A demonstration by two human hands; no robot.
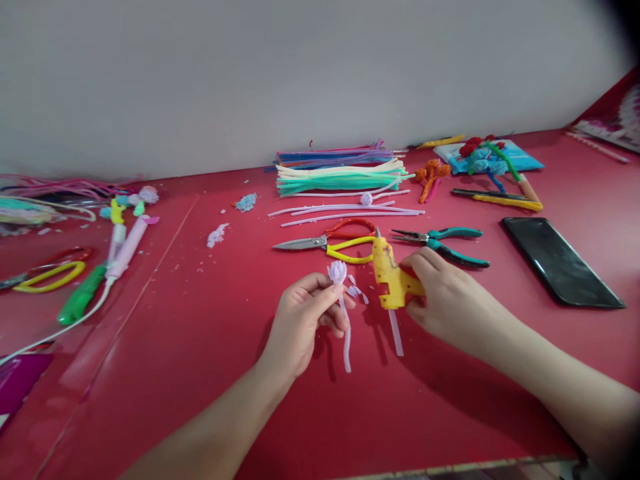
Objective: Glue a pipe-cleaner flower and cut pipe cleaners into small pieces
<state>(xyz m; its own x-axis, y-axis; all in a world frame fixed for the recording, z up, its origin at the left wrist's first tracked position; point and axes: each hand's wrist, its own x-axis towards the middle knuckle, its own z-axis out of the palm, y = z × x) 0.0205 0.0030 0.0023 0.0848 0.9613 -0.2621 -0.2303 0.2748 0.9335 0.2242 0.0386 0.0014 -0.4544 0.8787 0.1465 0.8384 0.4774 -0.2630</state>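
Observation:
My left hand pinches a lilac pipe-cleaner flower just under its petalled head, and its stem hangs down past my fingers. To the right, my right hand grips the handle of a yellow glue gun, its nozzle pointing away from me. A clear glue stick sticks out of the gun's back end. Between the flower and the gun lie a few small lilac scraps. Scissors with red and yellow handles and teal-handled pliers rest just beyond my hands.
Bundles of pipe cleaners lie along the wall, with loose lilac stems before them. A black phone is at right, near made flowers. At left are a green-handled tool, other scissors and a white cord.

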